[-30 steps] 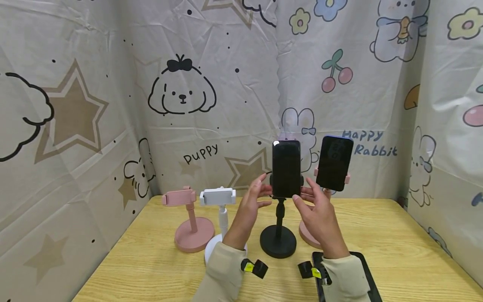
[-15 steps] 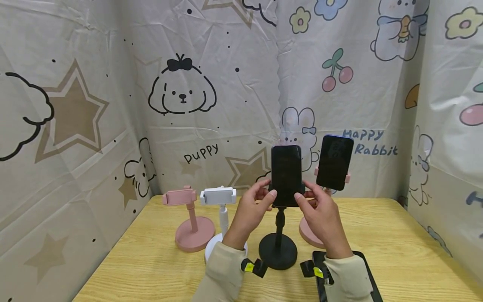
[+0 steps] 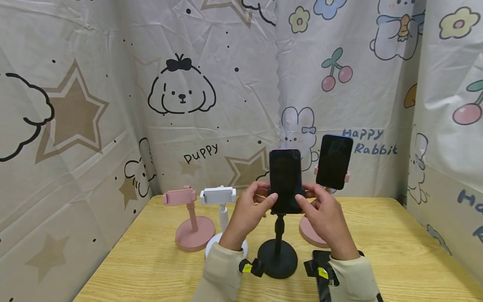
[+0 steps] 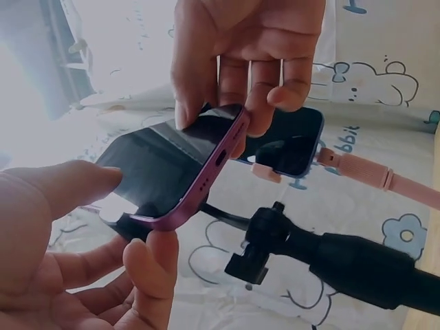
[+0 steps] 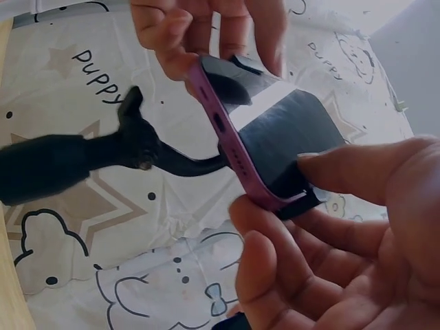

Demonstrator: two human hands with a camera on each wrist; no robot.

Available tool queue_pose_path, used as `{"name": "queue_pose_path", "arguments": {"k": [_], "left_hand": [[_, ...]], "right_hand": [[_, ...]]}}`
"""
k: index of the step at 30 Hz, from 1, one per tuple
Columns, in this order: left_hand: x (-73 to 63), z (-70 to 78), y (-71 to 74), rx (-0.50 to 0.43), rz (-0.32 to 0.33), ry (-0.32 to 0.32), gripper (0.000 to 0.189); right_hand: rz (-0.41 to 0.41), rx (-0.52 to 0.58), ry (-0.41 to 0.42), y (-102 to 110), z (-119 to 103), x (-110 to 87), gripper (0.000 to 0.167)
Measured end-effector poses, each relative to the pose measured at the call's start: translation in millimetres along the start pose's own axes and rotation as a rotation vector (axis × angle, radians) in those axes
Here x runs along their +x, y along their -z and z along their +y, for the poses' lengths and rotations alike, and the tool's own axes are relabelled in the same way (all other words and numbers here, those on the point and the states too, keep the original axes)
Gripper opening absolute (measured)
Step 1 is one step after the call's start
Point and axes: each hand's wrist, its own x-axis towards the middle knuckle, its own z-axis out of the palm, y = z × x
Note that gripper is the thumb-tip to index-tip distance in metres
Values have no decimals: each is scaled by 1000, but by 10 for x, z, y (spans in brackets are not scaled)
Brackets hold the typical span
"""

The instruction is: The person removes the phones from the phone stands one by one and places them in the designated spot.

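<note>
Head: pink stand behind hands.

A light wood-grain table bore everything; on it, from the left, a pink stand stood upright on its round base; a white stand stood just beside it, slightly nearer; then came a black stand; a second pink stand stood farther back; a dark flat object lay nearer, partly hidden.

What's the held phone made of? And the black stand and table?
The phone: shiny glass in front, probably, given its reflections; its smooth pinkish edge might be metal. The black stand: likely plastic, smooth and dull. The table: smooth wood or wood-look, showing grain lines.
</note>
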Motion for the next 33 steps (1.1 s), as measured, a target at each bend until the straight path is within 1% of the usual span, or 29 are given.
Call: {"name": "queue_pose_path", "arguments": {"k": [8, 11, 13, 19, 24, 26, 29, 33], "left_hand": [[-25, 52, 45, 23, -42, 10, 33], [-40, 75, 53, 46, -58, 13, 31], [-56, 97, 62, 67, -73, 4, 30], [-115, 181, 105, 143, -140, -40, 30], [-178, 268, 165, 195, -195, -52, 29], [-202, 296, 188, 221, -208, -53, 29], [-228, 326, 218, 290, -219, -71, 30], [-261, 362, 264, 379, -230, -125, 29]], "right_hand": [[-80, 8, 18, 94, -26, -17, 40], [-107, 6, 17, 125, -43, -30, 40], [-127, 5, 16, 146, -57, -37, 41], [-183, 10, 16, 215, -104, -64, 41], [-225, 30, 28, 257, -139, -102, 39], [-238, 36, 29, 271, -154, -122, 38], [-259, 48, 34, 288, -173, -149, 37], [-292, 63, 59, 308, -185, -180, 33]]}}
